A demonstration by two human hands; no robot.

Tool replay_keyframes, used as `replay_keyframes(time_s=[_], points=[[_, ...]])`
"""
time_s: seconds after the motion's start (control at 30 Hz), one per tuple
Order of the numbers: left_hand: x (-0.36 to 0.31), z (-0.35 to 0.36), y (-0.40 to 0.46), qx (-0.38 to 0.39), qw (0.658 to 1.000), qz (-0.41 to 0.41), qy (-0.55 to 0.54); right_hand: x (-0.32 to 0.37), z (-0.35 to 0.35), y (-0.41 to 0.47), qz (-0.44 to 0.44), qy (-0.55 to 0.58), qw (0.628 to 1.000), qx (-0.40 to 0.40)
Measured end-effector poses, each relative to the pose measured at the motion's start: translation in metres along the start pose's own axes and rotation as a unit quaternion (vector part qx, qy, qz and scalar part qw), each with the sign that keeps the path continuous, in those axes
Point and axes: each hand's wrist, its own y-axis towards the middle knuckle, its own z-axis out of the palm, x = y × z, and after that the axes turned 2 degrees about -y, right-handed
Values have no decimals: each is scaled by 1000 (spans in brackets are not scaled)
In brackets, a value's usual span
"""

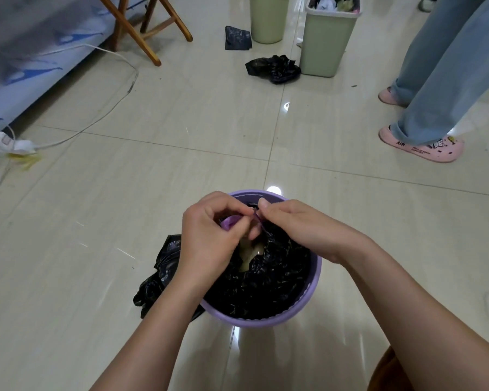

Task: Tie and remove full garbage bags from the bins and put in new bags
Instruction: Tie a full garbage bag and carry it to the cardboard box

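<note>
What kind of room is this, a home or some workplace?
Probably a room in a home, perhaps a bedroom or living space. A bed with a blue patterned sheet stands on the left, a wooden stool beside it on the glossy tiled floor, and someone nearby wears pink slippers.

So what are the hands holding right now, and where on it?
Both the left hand and right hand pinch the purple drawstring at the mouth of the black plastic garbage bag lining the round purple bin.
</note>
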Motion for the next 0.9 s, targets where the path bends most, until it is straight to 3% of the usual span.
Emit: replay_keyframes(time_s=[0.23, 0.4, 0.57, 0.67, 0.83, 0.9], points=[[3, -1, 1, -7, 1000, -1, 24, -3, 19, 6, -21, 181, 980, -84], [1, 2, 0, -54, 998, -12, 34, -1, 21, 7, -28, 260, 958, -117], [6, -1, 2, -52, 996, -61, 33, -2, 24, 6, -57, 278, 950, -132], [10, -6, 0, -25, 995, -51, 85, -8, 24, 7, -45, 216, 961, -164], [29, -32, -4, -11, 978, -39, 204, -27, 1, 12, 85, 206, 932, -287], [35, -35, -9, 29, 965, -51, 256, -33, -4, 12, 124, 180, 934, -282]])
